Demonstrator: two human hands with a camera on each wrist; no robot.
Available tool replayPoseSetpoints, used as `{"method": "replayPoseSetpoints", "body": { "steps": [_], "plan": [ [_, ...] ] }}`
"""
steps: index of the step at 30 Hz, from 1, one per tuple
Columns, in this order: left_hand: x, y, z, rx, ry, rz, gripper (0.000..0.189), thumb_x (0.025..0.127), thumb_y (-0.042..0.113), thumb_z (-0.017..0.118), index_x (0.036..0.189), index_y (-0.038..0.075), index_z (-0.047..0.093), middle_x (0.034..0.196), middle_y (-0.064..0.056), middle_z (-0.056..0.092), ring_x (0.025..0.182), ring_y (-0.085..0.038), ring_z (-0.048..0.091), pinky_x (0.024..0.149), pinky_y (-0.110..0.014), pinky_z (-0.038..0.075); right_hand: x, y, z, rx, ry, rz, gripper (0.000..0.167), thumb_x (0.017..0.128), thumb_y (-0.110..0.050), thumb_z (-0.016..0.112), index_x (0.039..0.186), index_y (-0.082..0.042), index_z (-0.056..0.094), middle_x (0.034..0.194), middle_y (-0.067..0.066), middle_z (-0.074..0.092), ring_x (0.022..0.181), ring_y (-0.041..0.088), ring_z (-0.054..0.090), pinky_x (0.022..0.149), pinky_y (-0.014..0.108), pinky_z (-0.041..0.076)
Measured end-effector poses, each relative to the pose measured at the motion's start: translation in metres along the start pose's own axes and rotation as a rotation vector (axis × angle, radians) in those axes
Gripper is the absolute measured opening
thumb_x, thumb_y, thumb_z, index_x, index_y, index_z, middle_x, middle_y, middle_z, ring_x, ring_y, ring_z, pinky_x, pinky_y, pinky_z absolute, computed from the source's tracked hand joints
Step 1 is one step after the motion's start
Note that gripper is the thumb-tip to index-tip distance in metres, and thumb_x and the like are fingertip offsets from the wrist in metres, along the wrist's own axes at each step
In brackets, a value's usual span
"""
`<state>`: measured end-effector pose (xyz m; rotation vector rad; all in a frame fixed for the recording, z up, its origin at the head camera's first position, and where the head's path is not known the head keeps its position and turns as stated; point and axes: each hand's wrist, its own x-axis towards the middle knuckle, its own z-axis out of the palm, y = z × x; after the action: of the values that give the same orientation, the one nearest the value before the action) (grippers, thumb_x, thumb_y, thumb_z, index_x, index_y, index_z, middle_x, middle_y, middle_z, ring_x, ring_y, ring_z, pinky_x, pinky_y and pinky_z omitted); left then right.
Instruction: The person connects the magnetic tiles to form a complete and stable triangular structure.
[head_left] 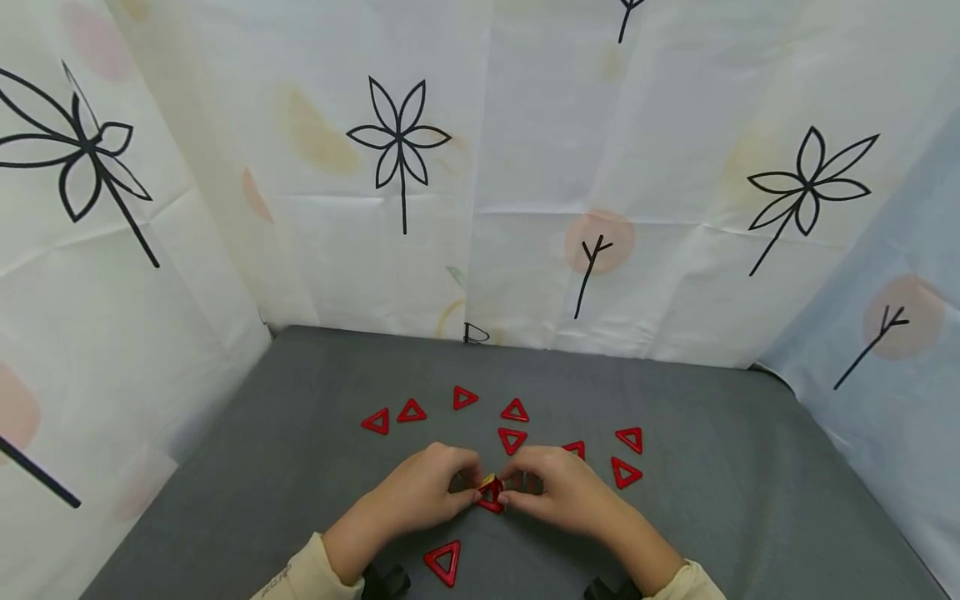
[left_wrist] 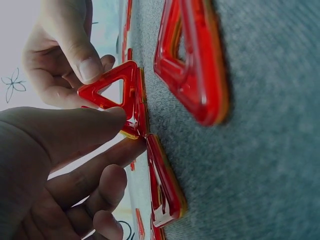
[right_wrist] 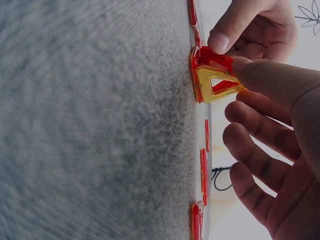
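Note:
At the front middle of the cloth, several triangular magnetic tiles [head_left: 490, 494] lean together, with red faces and one yellow face [right_wrist: 206, 85]. My left hand [head_left: 427, 487] pinches a red triangular tile [left_wrist: 131, 95] on the left side, thumb against its face. From the right, my right hand [head_left: 566, 492] pinches the tiles at their upper corner between thumb and forefinger. Its other fingers are spread loosely in the right wrist view. Low edges of the group touch the cloth. Which tiles join at the back cannot be seen clearly.
A single red triangle tile [head_left: 443, 563] lies on the grey cloth [head_left: 300, 467] near me. Several more lie beyond my hands, including a tile [head_left: 512, 440] just past them and a tile [head_left: 626, 472] to the right. A patterned white curtain [head_left: 525, 275] stands behind the cloth.

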<state>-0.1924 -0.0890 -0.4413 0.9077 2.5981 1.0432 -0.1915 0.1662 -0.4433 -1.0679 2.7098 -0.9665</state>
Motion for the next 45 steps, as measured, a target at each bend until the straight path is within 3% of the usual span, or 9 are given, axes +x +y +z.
{"method": "replayPoseSetpoints", "body": {
  "steps": [13,16,20,23,45],
  "plan": [
    [0.0016,0.0013,0.0016,-0.015,-0.035,0.031,0.013,0.095,0.011,0.08,0.092,0.021,0.072,0.084,0.015,0.068,0.069,0.002,0.059,0.064,-0.021,0.051,-0.0002,-0.0002,-0.0017,0.013,-0.021,-0.018,0.011,0.097,-0.026,0.081,0.107,-0.023,0.077,0.092,-0.017,0.069,0.077,-0.003,0.059,0.068,0.019,0.052],
    [0.0022,0.0002,0.0013,-0.034,-0.05,0.027,0.012,0.096,0.012,0.08,0.102,0.02,0.074,0.088,0.014,0.071,0.072,0.003,0.06,0.067,-0.021,0.053,0.0005,0.0002,-0.002,0.02,-0.035,-0.031,0.011,0.097,-0.024,0.081,0.107,-0.022,0.077,0.091,-0.017,0.068,0.076,-0.003,0.058,0.069,0.02,0.053],
    [0.0034,0.0,0.0005,-0.051,-0.083,0.006,0.025,0.096,0.013,0.08,0.12,0.017,0.075,0.09,0.014,0.072,0.069,0.002,0.06,0.065,-0.022,0.052,0.0007,0.0006,-0.0022,0.043,-0.052,-0.046,0.012,0.098,-0.022,0.08,0.109,-0.02,0.077,0.096,-0.014,0.073,0.082,-0.004,0.062,0.075,0.022,0.056],
    [0.0039,0.0008,0.0005,-0.043,-0.103,-0.002,0.03,0.096,0.014,0.079,0.125,0.017,0.075,0.09,0.015,0.07,0.067,0.001,0.058,0.063,-0.022,0.051,0.0005,0.0006,-0.0023,0.068,-0.062,-0.057,0.012,0.099,-0.021,0.079,0.111,-0.018,0.078,0.1,-0.011,0.076,0.087,-0.004,0.066,0.079,0.024,0.059],
    [0.0063,-0.0052,0.0026,-0.102,-0.125,0.02,0.017,0.094,0.019,0.082,0.111,0.018,0.078,0.089,0.013,0.067,0.068,-0.001,0.059,0.065,-0.022,0.052,0.0006,-0.0034,-0.0025,0.092,-0.092,-0.072,0.01,0.099,-0.014,0.077,0.109,-0.015,0.079,0.099,-0.005,0.079,0.09,-0.003,0.07,0.084,0.023,0.06]
  ]
}}
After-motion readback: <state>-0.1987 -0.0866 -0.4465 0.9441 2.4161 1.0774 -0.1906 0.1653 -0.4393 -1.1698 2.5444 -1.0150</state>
